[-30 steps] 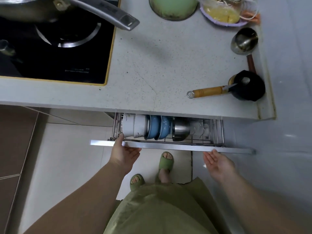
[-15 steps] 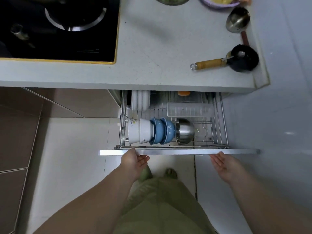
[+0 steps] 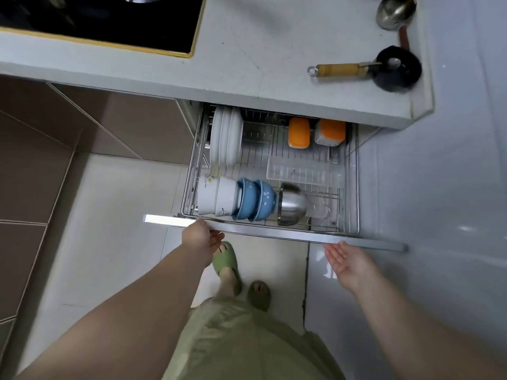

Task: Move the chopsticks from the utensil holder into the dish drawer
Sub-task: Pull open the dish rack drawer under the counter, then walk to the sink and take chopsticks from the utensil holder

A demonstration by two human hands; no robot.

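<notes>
The dish drawer (image 3: 274,233) stands pulled out from under the countertop, its wire rack (image 3: 356,187) showing. My left hand (image 3: 201,237) grips the left part of the drawer's metal front rail, thumb on top and fingers under it. My right hand (image 3: 345,259) is palm up with its fingers apart, just below the rail's right part, holding nothing. No chopsticks or utensil holder are in view.
The rack holds upright white plates (image 3: 226,138), white bowls (image 3: 216,196), blue bowls (image 3: 255,200), a steel bowl (image 3: 292,204), a clear tray (image 3: 304,168) and two orange containers (image 3: 299,132). The countertop (image 3: 260,50) carries a black ladle (image 3: 395,68) and a steel ladle (image 3: 395,10). My slippered feet (image 3: 225,259) stand below the drawer.
The drawer has slid further out, baring the plates, the clear tray and the orange containers. Both hands came back with the front rail. My view tilted down.
</notes>
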